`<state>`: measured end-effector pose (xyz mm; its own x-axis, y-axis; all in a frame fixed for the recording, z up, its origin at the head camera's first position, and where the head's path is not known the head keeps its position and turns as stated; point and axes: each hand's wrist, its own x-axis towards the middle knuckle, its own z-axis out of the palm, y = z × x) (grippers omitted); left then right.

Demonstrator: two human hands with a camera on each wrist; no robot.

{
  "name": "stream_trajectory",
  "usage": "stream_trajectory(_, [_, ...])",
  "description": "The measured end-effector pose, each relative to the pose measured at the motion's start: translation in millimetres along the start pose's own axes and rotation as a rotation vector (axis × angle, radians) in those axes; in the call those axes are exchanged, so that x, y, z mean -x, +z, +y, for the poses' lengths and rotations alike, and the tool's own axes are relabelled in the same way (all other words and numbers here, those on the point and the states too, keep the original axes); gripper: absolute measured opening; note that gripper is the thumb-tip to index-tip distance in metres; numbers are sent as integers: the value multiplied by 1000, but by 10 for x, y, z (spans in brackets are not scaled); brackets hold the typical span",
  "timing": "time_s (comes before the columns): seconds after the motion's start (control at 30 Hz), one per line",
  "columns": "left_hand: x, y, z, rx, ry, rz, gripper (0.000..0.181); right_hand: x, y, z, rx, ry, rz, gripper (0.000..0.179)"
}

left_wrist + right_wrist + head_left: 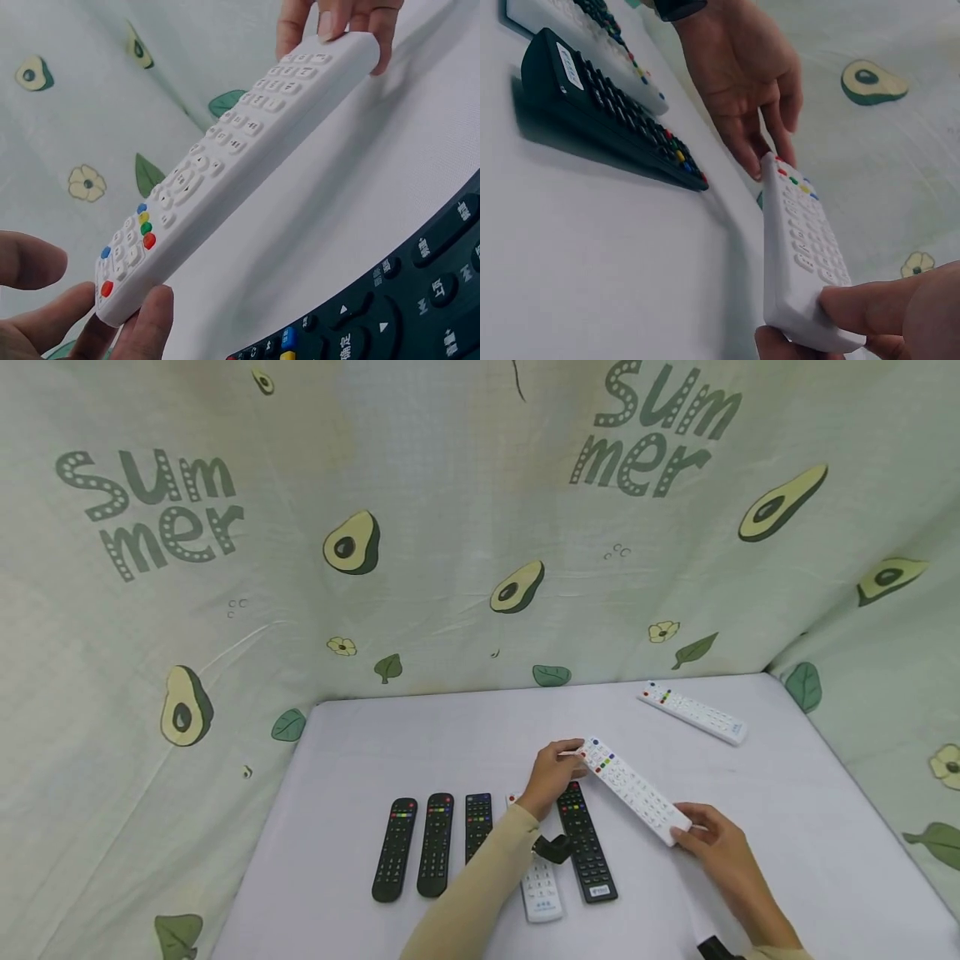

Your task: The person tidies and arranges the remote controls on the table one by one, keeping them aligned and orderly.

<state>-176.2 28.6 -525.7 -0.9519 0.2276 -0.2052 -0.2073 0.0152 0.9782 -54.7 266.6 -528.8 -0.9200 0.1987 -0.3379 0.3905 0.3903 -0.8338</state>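
A white remote control (pixel 633 789) with coloured buttons slants above the table, buttons up. My right hand (pixel 722 847) pinches its near end, with the thumb (pixel 870 306) on top and fingers beneath. At the far end, my left hand (pixel 551 777) touches the remote with its fingers (pixel 154 319), while the left thumb (pixel 30 259) stands apart from it. Under and beside the left hand lies a black remote (pixel 587 847) with a white label. Next to it, another white remote (pixel 542 893) is partly hidden by the left forearm.
Further left, two black remotes (pixel 394 852) (pixel 435 847) and a partly covered black remote (pixel 477 822) form a row. One more white remote (pixel 693 712) lies at the back right of the white table (pixel 360 743). A printed curtain (pixel 450 527) hangs behind.
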Motion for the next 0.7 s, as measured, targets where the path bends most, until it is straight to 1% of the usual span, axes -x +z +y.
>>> stream_trajectory(0.13, [7,23,6,26,-23,-27,33,70,-13,35,-15,17,-62,61])
stream_trajectory(0.2, [15,37,9,38,-44,-37,33,107,-5,56,-28,12,-89,62])
stream_trajectory(0.27, [27,48,10,48,-51,-51,33,143,9,70,-36,7,-113,64])
stream_trajectory(0.47, [80,89,16,49,-27,-133,42,222,65,105,-45,-13,-180,65])
stream_trajectory(0.57, [111,115,28,23,-28,-158,45,257,85,125,-45,-6,-211,64])
stream_trajectory(0.7, [138,167,40,-81,-41,-158,43,295,101,152,-13,-30,-241,63])
